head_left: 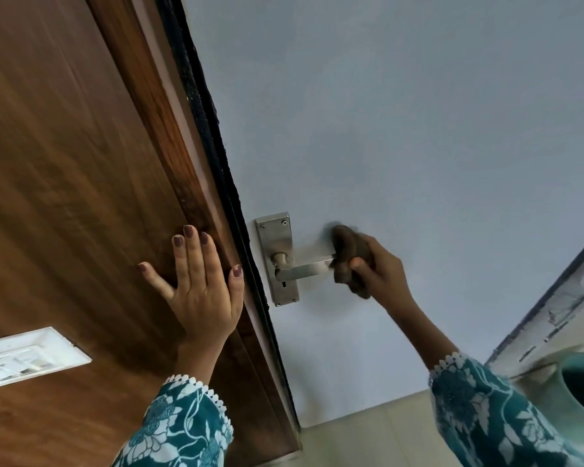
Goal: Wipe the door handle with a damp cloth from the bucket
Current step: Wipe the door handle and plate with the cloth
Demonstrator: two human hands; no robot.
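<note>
The right hand [381, 267] is gripping a dark cloth [349, 259] around the free end of the door handle [302, 270], while the left hand [201, 281] is lying flat, fingers spread, on the wooden panel [64, 197] left of it.

Views: just the one, head cam, wide-angle.
Position: worn on the person's head, right up close to the door [402, 129].
Facing: forward and a bit down, tilted pretty hard, so the door edge runs diagonally.
Left side: wooden frame [64, 163], very near.
Middle: door handle [304, 267], within arm's reach.
Near right: bucket [567, 396] rim, cropped.
Overlap: nothing to share, single view.
</note>
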